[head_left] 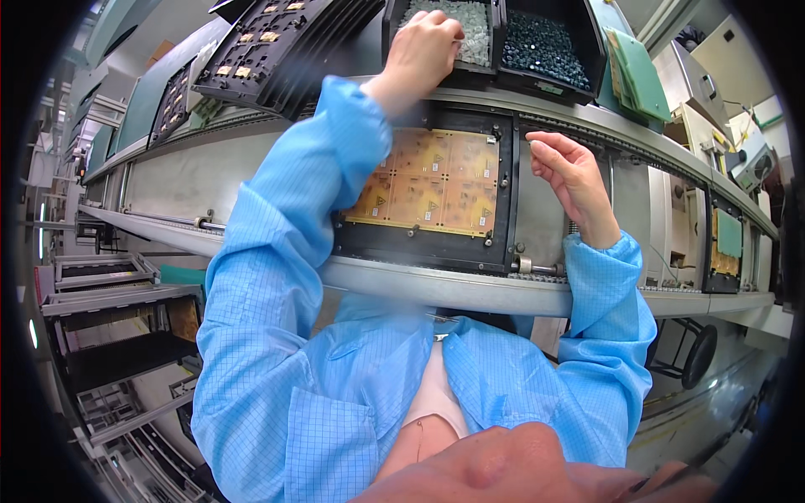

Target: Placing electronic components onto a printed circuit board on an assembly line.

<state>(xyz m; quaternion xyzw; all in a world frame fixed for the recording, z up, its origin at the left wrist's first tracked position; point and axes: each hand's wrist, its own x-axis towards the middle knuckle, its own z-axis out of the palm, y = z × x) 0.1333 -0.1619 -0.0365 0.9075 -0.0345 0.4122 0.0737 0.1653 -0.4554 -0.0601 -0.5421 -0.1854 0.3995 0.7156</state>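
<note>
My left hand [425, 54] reaches over the bin of small whitish translucent parts [472, 29] at the far side. Its fingers are bent together at the parts; what they hold, if anything, is hidden. In front of me an amber circuit board panel [440, 189] lies flat in a black carrier frame [508, 218], and my left sleeve covers its left part. My right hand [574, 180] is raised just right of the frame, thumb and forefinger pinched together. Anything between those fingertips is too small to make out.
Right of the whitish parts stands a black bin [579, 90] of dark blue small parts. Black carriers [251, 63] are stacked at the far left. Green sheets [637, 80] lean at the far right. The conveyor rail [436, 281] runs along the near side.
</note>
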